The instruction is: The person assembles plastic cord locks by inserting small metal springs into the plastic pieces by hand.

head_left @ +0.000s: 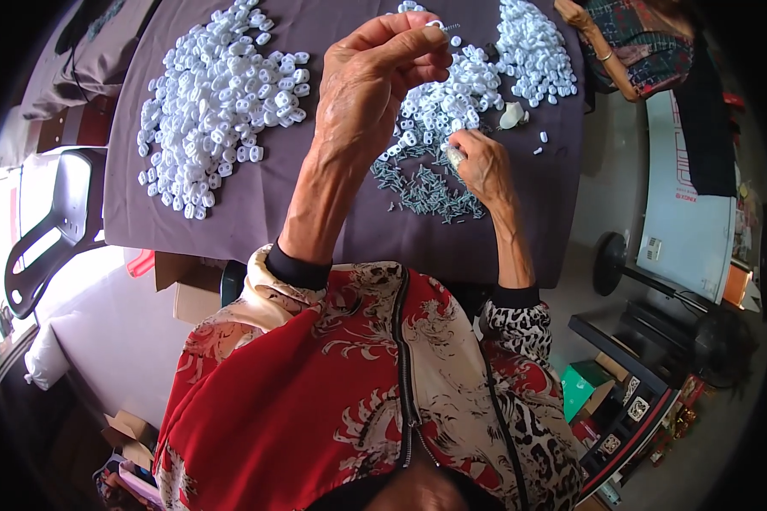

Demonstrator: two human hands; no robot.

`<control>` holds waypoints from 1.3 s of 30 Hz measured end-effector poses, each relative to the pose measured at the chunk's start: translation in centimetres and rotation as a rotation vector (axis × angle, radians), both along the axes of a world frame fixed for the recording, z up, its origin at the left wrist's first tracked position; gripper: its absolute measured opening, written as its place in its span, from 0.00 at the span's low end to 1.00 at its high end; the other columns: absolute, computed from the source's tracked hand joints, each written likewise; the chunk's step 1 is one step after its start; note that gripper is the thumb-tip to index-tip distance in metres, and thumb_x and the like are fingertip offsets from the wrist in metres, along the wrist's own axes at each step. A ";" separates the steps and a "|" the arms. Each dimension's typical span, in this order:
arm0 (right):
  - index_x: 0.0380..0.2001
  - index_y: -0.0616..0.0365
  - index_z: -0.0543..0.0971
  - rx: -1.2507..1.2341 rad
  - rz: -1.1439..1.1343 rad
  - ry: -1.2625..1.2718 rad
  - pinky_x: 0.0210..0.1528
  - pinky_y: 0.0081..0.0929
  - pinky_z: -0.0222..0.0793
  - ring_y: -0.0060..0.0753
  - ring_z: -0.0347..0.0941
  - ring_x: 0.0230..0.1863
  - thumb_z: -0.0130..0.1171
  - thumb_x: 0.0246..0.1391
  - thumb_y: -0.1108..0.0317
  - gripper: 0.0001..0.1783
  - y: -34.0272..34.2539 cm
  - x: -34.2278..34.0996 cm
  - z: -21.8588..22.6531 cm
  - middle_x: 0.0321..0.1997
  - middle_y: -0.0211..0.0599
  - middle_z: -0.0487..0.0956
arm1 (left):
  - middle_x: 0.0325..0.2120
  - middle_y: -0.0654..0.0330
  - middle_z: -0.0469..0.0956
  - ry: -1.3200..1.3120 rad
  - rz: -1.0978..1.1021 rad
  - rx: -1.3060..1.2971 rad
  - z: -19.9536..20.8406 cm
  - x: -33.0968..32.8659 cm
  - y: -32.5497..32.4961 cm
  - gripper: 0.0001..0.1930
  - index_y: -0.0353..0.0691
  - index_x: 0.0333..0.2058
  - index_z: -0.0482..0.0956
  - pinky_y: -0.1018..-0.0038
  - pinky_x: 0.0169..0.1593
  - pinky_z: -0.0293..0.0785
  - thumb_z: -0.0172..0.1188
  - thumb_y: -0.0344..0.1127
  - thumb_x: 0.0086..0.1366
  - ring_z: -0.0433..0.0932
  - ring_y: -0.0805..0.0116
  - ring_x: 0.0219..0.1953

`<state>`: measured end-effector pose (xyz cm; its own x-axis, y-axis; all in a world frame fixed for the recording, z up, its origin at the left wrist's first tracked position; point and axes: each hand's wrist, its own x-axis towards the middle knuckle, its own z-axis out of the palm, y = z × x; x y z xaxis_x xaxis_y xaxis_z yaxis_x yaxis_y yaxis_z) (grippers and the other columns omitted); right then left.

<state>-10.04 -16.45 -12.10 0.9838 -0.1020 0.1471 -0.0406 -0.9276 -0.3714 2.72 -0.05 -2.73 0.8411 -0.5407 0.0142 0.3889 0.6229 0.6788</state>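
My left hand (383, 64) is raised over the table, thumb and forefinger pinching a small white plastic piece (435, 25). A thin spring (452, 26) sticks out beside those fingertips. Lower and to the right, my right hand (482, 169) has its fingers closed at the edge of a pile of small grey-green springs (439, 194). Something pale shows at its fingertips; whether it is a held part or a finger covering I cannot make out. Just beyond lies a heap of white plastic pieces (464, 89), partly hidden by my left hand.
A large heap of white two-holed pieces (222, 106) covers the table's left side. Another white heap (537, 51) lies far right, near another person's hand (573, 14). A crumpled off-white object (513, 116) sits beside the middle heap. A dark cloth (341, 230) covers the table.
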 end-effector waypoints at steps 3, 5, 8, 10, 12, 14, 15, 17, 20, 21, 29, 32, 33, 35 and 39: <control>0.26 0.60 0.72 -0.027 -0.005 0.003 0.26 0.27 0.65 0.32 0.72 0.23 0.56 0.42 0.75 0.05 0.0 0.0 -0.1 0.23 0.38 0.76 | 0.26 0.58 0.76 -0.008 -0.008 -0.003 0.0 -0.1 0.0 0.06 0.32 0.32 0.74 0.76 0.34 0.73 0.55 0.29 0.57 0.76 0.71 0.27; 0.26 0.60 0.72 0.247 -0.099 0.043 0.27 0.26 0.66 0.30 0.72 0.24 0.56 0.43 0.75 0.04 0.2 -0.1 0.5 0.23 0.36 0.76 | 0.26 0.58 0.76 -0.004 -0.008 0.002 0.0 -0.2 0.0 0.06 0.32 0.32 0.74 0.76 0.34 0.73 0.55 0.29 0.57 0.76 0.71 0.28; 0.25 0.60 0.73 0.833 -0.254 0.085 0.30 0.24 0.68 0.26 0.72 0.25 0.57 0.45 0.74 0.04 -0.4 0.1 2.4 0.24 0.33 0.75 | 0.26 0.58 0.76 0.017 -0.026 0.020 0.2 -0.5 -0.4 0.06 0.32 0.32 0.74 0.77 0.35 0.73 0.55 0.29 0.56 0.76 0.71 0.28; 0.27 0.60 0.73 1.330 -0.125 -0.138 0.31 0.25 0.68 0.29 0.73 0.25 0.57 0.43 0.74 0.05 -0.4 0.5 4.3 0.24 0.36 0.75 | 0.27 0.57 0.76 0.030 -0.034 0.055 0.2 -0.6 -0.5 0.06 0.33 0.32 0.74 0.77 0.35 0.73 0.55 0.29 0.57 0.76 0.70 0.29; 0.29 0.60 0.72 1.459 -0.048 -0.192 0.32 0.28 0.68 0.30 0.72 0.25 0.58 0.43 0.74 0.07 -0.2 1.1 6.3 0.25 0.36 0.75 | 0.27 0.57 0.76 0.028 -0.054 0.037 0.0 -0.9 -0.7 0.06 0.33 0.32 0.73 0.77 0.35 0.73 0.55 0.29 0.57 0.76 0.70 0.29; 0.31 0.60 0.72 1.523 -0.050 -0.256 0.33 0.27 0.68 0.30 0.72 0.27 0.58 0.43 0.73 0.09 -0.1 1.7 8.0 0.26 0.35 0.75 | 0.27 0.57 0.76 0.064 -0.100 0.022 0.2 -1.4 -1.0 0.05 0.33 0.31 0.73 0.77 0.36 0.73 0.55 0.28 0.57 0.76 0.70 0.29; 0.32 0.60 0.72 1.524 -0.031 -0.302 0.33 0.26 0.69 0.29 0.72 0.29 0.58 0.44 0.73 0.10 0.4 2.2 8.8 0.28 0.34 0.75 | 0.26 0.57 0.75 0.071 -0.109 0.027 0.3 -1.6 -1.0 0.05 0.32 0.31 0.73 0.77 0.36 0.73 0.55 0.28 0.57 0.76 0.70 0.29; 0.33 0.61 0.72 1.463 -0.026 -0.315 0.33 0.25 0.69 0.28 0.73 0.30 0.58 0.45 0.73 0.10 1.1 2.8 10.2 0.28 0.34 0.75 | 0.27 0.57 0.76 0.076 -0.123 0.018 0.3 -1.8 -1.1 0.05 0.33 0.31 0.73 0.77 0.36 0.73 0.55 0.28 0.57 0.76 0.70 0.28; 0.36 0.62 0.73 1.334 -0.083 -0.338 0.34 0.25 0.69 0.28 0.73 0.30 0.56 0.46 0.74 0.12 1.7 3.3 11.7 0.29 0.34 0.75 | 0.27 0.56 0.76 0.087 -0.155 -0.038 1.1 -2.2 -1.0 0.05 0.32 0.32 0.73 0.76 0.36 0.73 0.55 0.28 0.57 0.76 0.69 0.28; 0.37 0.63 0.72 1.326 -0.073 -0.333 0.34 0.26 0.70 0.29 0.73 0.30 0.56 0.46 0.74 0.12 1.7 3.4 12.0 0.29 0.35 0.75 | 0.25 0.57 0.76 0.116 -0.147 -0.037 1.3 -2.3 -1.0 0.05 0.32 0.30 0.73 0.77 0.34 0.74 0.56 0.27 0.55 0.77 0.69 0.26; 0.38 0.66 0.73 1.364 0.016 -0.308 0.37 0.23 0.70 0.25 0.73 0.30 0.51 0.47 0.76 0.13 2.0 3.7 13.7 0.34 0.36 0.76 | 0.25 0.57 0.76 0.108 -0.130 -0.054 2.2 -2.4 -0.1 0.05 0.33 0.30 0.73 0.77 0.34 0.73 0.57 0.28 0.55 0.77 0.69 0.28; 0.38 0.66 0.73 1.203 0.008 -0.355 0.37 0.22 0.69 0.23 0.73 0.30 0.52 0.46 0.77 0.13 2.4 3.9 14.3 0.33 0.35 0.76 | 0.27 0.56 0.76 0.091 -0.135 -0.065 2.3 -2.4 0.1 0.04 0.34 0.30 0.73 0.76 0.36 0.73 0.56 0.28 0.56 0.77 0.66 0.30; 0.38 0.66 0.73 1.086 -0.002 -0.377 0.37 0.21 0.69 0.22 0.72 0.31 0.52 0.45 0.78 0.13 2.7 3.8 14.6 0.32 0.34 0.76 | 0.27 0.56 0.76 0.086 -0.146 -0.075 2.3 -2.4 0.1 0.04 0.34 0.30 0.73 0.76 0.36 0.73 0.56 0.27 0.56 0.77 0.66 0.30; 0.38 0.67 0.73 0.980 -0.025 -0.366 0.37 0.21 0.69 0.22 0.72 0.31 0.53 0.45 0.79 0.13 3.7 3.8 15.7 0.32 0.34 0.76 | 0.28 0.55 0.76 0.093 -0.142 -0.080 2.4 -2.4 0.1 0.04 0.34 0.30 0.73 0.76 0.37 0.73 0.56 0.27 0.56 0.77 0.67 0.31; 0.38 0.63 0.74 0.468 -0.027 -0.412 0.34 0.23 0.69 0.28 0.74 0.31 0.54 0.42 0.82 0.16 4.2 3.6 16.0 0.31 0.37 0.76 | 0.29 0.53 0.76 0.094 -0.093 -0.082 2.4 -2.5 0.1 0.04 0.33 0.30 0.73 0.75 0.39 0.74 0.55 0.26 0.56 0.77 0.66 0.32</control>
